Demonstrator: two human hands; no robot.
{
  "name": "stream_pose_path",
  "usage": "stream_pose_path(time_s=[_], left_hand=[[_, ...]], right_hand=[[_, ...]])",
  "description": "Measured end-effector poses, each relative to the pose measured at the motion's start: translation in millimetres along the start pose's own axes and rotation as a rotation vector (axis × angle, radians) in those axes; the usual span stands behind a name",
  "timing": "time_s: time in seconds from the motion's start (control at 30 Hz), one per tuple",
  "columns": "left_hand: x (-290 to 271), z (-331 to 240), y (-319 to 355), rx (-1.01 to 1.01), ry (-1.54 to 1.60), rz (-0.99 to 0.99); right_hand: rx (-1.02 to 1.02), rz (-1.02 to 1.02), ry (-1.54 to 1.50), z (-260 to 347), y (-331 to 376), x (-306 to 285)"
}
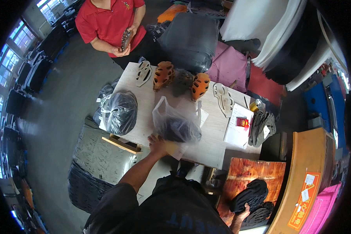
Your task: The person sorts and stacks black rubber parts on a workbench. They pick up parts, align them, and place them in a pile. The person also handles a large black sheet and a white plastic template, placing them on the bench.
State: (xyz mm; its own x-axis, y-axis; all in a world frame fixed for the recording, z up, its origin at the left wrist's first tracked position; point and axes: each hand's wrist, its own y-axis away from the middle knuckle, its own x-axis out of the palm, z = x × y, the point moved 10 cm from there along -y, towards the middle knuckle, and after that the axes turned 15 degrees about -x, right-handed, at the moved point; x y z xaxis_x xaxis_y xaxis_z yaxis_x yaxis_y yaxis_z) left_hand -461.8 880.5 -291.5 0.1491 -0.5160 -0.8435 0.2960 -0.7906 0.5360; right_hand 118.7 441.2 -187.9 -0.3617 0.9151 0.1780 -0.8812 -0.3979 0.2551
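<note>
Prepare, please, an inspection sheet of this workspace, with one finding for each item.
Surface: pale tabletop, partly covered.
Work items: filled clear bag on the tabletop; black bundle on reddish-brown board.
Clutter: tied bag, orange slotted forms, can, notebook, folded dark cloth.
Fingers: left fingers at the clear bag's near-left edge; right fingers at the black bundle; grips unclear.
Cables: nothing clearly seen.
Surroundings: red-shirted co-worker beyond the tabletop; windows along the left.

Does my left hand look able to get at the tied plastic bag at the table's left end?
Probably yes: the tied plastic bag sits close to your left hand, and only bare tabletop shows between them.
</note>
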Motion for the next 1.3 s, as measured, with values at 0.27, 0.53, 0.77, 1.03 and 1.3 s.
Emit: stream_pose_path(time_s=[0.27,0.53,0.77,1.03,1.3], left_hand=[[-9,2,8,0.006,0.093,-0.091],[-7,-3,8,0.027,0.048,-0.041],[-10,1,15,-0.038,0.050,0.026],[-5,2,12,-0.027,0.053,0.028],[-3,2,10,-0.037,0.039,0.021]], right_hand=[[0.066,0.056,0.008,-10,-5,-9],[0.074,0.094,0.008,-6,1,-1],[0.044,0.076,-0.012,-5,2,2],[0.074,0.051,0.034,-4,4,2],[0.091,0.043,0.039,-2,7,8]])
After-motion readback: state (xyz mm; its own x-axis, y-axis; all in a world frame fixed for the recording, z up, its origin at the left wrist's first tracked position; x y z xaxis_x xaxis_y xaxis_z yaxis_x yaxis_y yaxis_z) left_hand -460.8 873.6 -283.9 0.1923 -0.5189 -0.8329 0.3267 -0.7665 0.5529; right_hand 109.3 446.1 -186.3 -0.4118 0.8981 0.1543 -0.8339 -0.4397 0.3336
